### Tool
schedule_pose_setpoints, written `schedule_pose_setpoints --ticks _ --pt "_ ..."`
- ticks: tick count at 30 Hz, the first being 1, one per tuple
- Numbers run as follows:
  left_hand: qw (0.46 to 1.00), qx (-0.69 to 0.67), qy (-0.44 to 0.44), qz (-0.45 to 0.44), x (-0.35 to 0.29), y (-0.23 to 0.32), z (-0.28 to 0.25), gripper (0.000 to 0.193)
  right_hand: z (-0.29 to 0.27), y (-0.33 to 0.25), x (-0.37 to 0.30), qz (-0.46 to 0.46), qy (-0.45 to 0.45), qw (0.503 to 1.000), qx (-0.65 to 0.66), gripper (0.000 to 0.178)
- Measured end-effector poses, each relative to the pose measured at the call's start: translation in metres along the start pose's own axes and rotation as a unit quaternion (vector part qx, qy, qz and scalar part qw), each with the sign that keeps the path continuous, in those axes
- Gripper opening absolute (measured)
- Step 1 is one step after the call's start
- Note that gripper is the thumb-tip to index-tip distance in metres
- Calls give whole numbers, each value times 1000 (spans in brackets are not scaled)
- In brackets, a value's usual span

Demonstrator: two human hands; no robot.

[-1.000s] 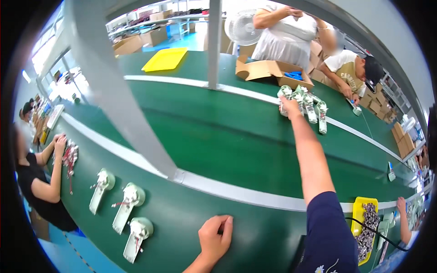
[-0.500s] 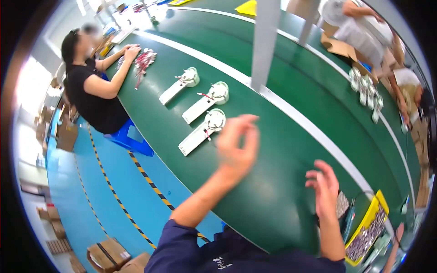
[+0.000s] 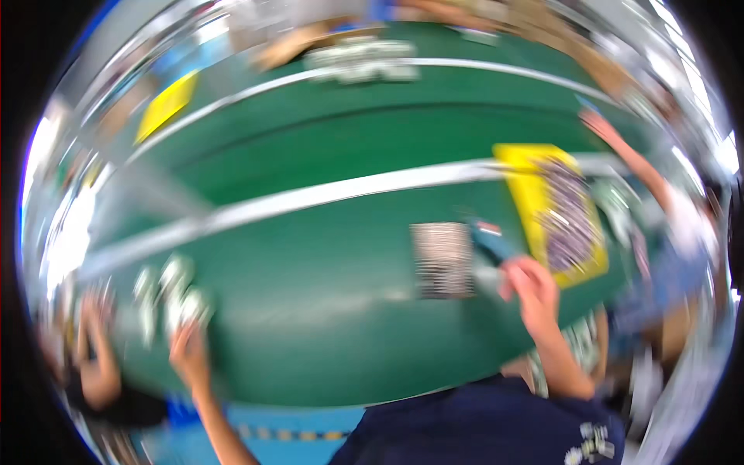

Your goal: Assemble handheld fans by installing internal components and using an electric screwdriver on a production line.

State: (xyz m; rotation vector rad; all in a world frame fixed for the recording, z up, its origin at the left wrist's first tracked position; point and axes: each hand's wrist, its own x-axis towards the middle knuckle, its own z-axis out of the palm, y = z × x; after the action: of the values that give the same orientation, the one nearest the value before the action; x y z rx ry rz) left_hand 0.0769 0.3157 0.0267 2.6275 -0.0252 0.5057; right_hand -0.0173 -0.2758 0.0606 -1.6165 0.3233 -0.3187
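Note:
The view is smeared by motion. At the left of the green table, my left hand (image 3: 188,355) is at the near end of a white, round-headed assembly (image 3: 192,306); the blur hides whether its fingers grip it. Two more white assemblies stand close by, one of them a pale part (image 3: 145,291). On the right, my right hand (image 3: 533,291) is beside a dark teal tool (image 3: 494,242), its fingers bent and blurred. I cannot tell whether it touches the tool. Left of the tool lies a brownish-grey block with fine rows (image 3: 443,260).
A yellow bin (image 3: 521,182) of small shiny parts stands at the right, with pale green-white parts (image 3: 616,209) beyond it. A white strip (image 3: 349,188) crosses the green table (image 3: 310,310). Other people sit at the left and right; white parts (image 3: 364,60) lie across the table.
The view has swung to the right, so the white assemblies now appear at the far left. My hands have spread apart; the right has come up beside the teal tool.

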Motion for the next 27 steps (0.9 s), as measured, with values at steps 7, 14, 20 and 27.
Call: schedule_pose_setpoints --ticks 7,14,20,27 --pt "995 -93 16 -8 -13 129 52 23 -180 20 88 -72 195 960 -189 23" --pt "950 -297 -45 -80 -49 212 111 20 -179 40 177 -148 116 776 -602 34" --pt "904 -377 -78 -187 -65 276 113 20 -170 49 214 -69 52 675 -733 27" --pt "880 -422 -132 -172 -75 275 114 20 -172 28 164 -97 155 979 -95 18"
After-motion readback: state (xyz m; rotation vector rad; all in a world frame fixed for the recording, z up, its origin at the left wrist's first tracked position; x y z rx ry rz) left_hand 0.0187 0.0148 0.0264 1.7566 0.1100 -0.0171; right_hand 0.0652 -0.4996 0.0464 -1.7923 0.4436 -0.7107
